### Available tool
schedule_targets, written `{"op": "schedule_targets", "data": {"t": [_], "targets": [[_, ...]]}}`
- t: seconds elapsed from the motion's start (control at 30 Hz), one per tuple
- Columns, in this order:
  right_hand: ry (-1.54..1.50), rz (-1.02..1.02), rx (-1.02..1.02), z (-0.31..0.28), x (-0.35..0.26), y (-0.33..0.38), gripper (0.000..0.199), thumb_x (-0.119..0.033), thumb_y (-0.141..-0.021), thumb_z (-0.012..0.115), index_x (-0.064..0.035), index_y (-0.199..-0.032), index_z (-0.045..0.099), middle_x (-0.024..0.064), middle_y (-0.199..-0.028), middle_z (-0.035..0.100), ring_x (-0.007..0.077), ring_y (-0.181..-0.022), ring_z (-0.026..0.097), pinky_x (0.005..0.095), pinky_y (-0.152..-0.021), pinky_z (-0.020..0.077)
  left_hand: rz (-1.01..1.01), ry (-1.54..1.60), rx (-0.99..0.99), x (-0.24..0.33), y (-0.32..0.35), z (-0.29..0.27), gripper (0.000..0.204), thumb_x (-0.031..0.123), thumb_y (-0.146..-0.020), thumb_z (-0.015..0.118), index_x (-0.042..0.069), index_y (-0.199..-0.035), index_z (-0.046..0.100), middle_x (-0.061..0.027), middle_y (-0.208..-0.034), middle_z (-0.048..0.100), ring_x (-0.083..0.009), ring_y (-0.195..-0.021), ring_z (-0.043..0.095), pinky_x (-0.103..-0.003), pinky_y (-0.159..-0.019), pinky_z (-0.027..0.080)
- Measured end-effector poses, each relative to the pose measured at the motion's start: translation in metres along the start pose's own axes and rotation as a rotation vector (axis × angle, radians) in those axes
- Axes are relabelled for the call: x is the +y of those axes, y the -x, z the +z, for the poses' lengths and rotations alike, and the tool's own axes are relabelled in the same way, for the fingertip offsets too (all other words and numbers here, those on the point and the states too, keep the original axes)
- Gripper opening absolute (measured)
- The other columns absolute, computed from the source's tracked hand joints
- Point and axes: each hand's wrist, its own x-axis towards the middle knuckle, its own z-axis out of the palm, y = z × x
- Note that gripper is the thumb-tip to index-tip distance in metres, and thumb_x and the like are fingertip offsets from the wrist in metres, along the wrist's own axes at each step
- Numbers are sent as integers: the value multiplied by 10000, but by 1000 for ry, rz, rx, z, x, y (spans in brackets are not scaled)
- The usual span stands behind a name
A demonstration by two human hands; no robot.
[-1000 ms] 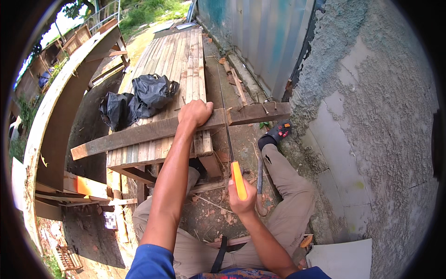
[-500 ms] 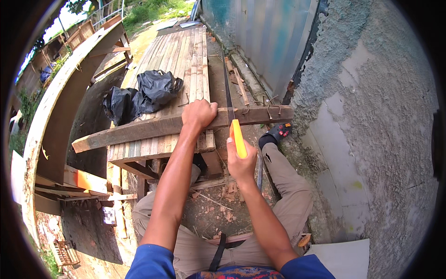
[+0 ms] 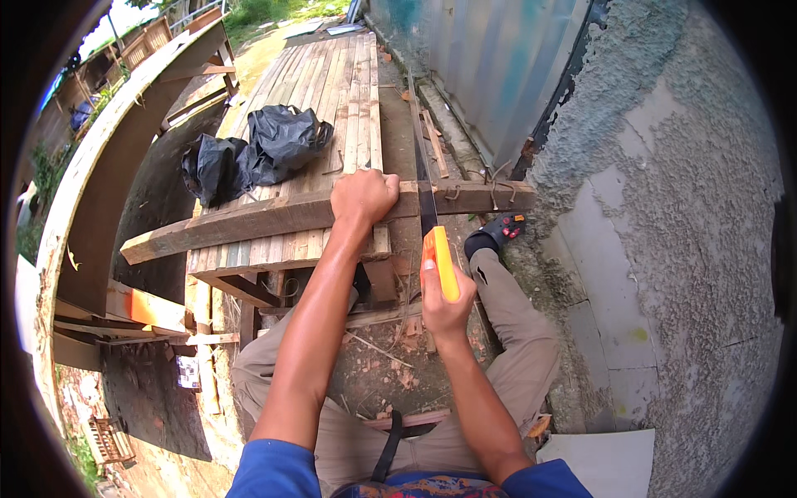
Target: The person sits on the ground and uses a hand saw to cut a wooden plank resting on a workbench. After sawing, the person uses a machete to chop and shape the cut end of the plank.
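Note:
A long, rough wooden beam [image 3: 241,224] lies crosswise over a slatted wooden bench [image 3: 353,75], its right end sticking out past the bench. My left hand [image 3: 363,197] is closed over the beam near the bench's right edge, pressing it down. Just to the right, my right hand [image 3: 448,305] grips the yellow handle of a handsaw [image 3: 442,253]. The saw's long blade crosses the beam's overhanging part and points away from me. Several bent nails [image 3: 499,192] stick out of the beam's right end, beyond the blade.
Black plastic bags [image 3: 286,145] sit on the bench behind the beam. A corrugated metal sheet [image 3: 506,75] and a rough wall [image 3: 664,249] stand close on the right. My shoe [image 3: 503,230] is below the beam's right end. A wooden frame [image 3: 100,174] rises at left.
My right hand has drawn the saw back toward me, so more of the blade shows on the near side of the beam. My left hand keeps its grip on the beam.

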Motion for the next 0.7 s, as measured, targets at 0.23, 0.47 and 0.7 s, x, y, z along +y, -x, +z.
{"op": "schedule_targets", "data": {"t": [0.23, 0.47, 0.7], "targets": [[169, -30, -100, -38, 20, 106, 114, -88, -921, 651, 15, -922, 601, 134, -718, 567, 232, -599, 598, 365, -577, 461, -59, 88, -203, -14, -35, -8, 610, 481, -952, 431, -29, -1086, 735, -265, -1166, 699, -423, -1096, 676, -507, -968, 513], [232, 37, -177, -56, 10, 100, 272, -100, -950, 579, 72, -1124, 698, 112, -781, 686, 167, -653, 613, 336, -612, 495, -79, 62, -366, -16, -38, -2, 628, 484, -953, 404, -2, -1188, 725, -232, -1283, 672, -373, -1208, 641, -447, -1049, 479], [31, 45, -61, 2, -10, 14, 280, -133, -981, 654, -14, -749, 552, 45, -576, 467, 123, -518, 427, 341, -492, 342, -75, 47, -314, -10, -34, -8, 633, 480, -953, 412, -25, -1175, 721, -251, -1269, 671, -384, -1186, 650, -457, -1038, 486]]}}
